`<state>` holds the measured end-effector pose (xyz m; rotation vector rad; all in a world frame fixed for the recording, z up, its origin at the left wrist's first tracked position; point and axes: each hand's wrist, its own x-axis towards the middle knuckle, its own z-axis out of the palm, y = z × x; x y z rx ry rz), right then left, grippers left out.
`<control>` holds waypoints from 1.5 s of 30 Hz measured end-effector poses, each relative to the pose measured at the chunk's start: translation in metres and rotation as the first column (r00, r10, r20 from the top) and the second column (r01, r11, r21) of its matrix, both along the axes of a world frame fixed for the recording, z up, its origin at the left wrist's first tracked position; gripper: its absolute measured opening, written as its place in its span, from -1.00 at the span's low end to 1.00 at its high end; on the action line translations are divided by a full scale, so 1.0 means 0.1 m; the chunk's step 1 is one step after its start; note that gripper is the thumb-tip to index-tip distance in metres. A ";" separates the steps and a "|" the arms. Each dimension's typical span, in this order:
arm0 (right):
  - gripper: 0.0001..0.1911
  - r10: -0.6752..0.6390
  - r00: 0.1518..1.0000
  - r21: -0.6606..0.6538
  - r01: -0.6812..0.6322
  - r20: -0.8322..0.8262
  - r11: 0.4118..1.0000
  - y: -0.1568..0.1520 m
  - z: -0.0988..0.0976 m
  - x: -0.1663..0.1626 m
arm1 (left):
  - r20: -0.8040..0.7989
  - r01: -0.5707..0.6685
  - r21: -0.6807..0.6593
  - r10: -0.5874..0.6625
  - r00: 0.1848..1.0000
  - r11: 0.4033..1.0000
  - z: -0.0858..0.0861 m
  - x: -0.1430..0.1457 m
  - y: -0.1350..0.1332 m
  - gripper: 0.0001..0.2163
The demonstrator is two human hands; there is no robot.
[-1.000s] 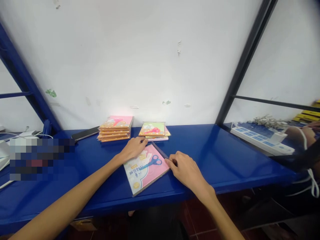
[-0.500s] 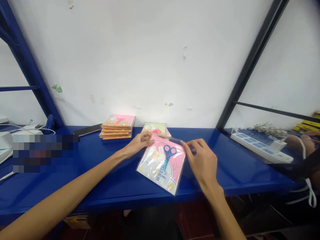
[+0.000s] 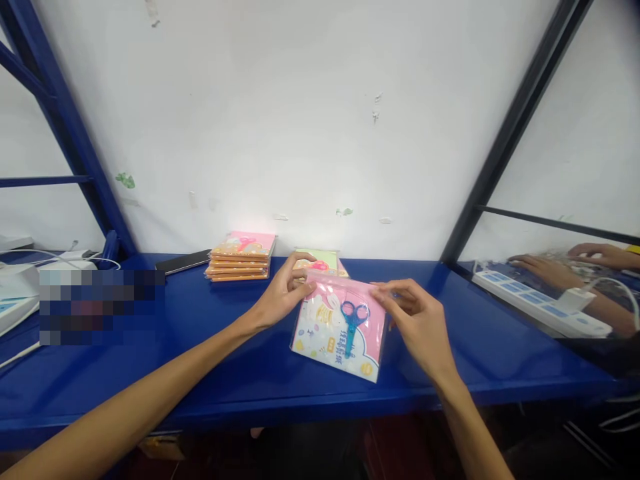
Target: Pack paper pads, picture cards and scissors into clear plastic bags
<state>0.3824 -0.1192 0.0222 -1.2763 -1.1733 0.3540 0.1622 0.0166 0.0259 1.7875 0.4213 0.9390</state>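
Observation:
A clear plastic packet [image 3: 320, 333] holds a pink and white printed paper pad, and blue scissors [image 3: 354, 320] lie against its front. My left hand [image 3: 287, 290] pinches the packet's top left corner between thumb and fingers. At the top right corner, my right hand [image 3: 417, 320] grips the same edge, its fingertips partly behind the plastic. The packet is tilted with its printed face toward me, over the front part of the blue table. Just behind it, a green packet with pink scissors [image 3: 320, 261] is partly covered by my left hand and the held packet.
A stack of orange-edged packets [image 3: 243, 257] stands at the back, left of centre. Beside it lies a dark phone-like slab [image 3: 184, 262]. White devices and cables [image 3: 20, 287] crowd the left end. On the right are a power strip [image 3: 540, 303] and another person's hands [image 3: 550, 273].
The packet has turned so its top edge is more level, with both hands still on its top corners. At the right, the other person's hands have come further into view behind the power strip.

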 end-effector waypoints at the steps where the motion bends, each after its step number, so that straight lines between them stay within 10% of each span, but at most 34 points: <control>1: -0.71 0.011 1.000 -0.010 -0.011 -0.023 1.000 0.02 -0.02 0.02 | -0.015 -0.012 0.021 0.012 1.000 1.000 0.00 0.00 0.00 -0.63; 12: -0.58 0.117 0.980 -0.099 -0.134 -0.161 0.986 0.22 -0.27 0.20 | -0.084 -0.065 0.071 0.071 0.994 0.995 -0.21 0.05 0.13 -0.76; 22: -0.50 0.082 0.966 -0.293 -0.155 -0.247 0.944 0.25 -0.35 0.18 | -0.199 -0.031 -0.353 -0.042 0.979 0.935 -0.30 0.06 0.26 -0.50; 30: -0.54 0.115 0.938 -0.380 -0.242 -0.327 0.893 0.22 -0.35 0.21 | -0.123 0.052 -0.598 -0.156 0.980 0.800 -0.32 0.08 0.25 -0.71; 45: -0.56 0.127 0.905 -0.387 -0.296 -0.406 0.873 0.22 -0.37 0.23 | -0.200 0.097 -0.538 -0.239 0.950 0.837 -0.27 0.03 0.14 -0.63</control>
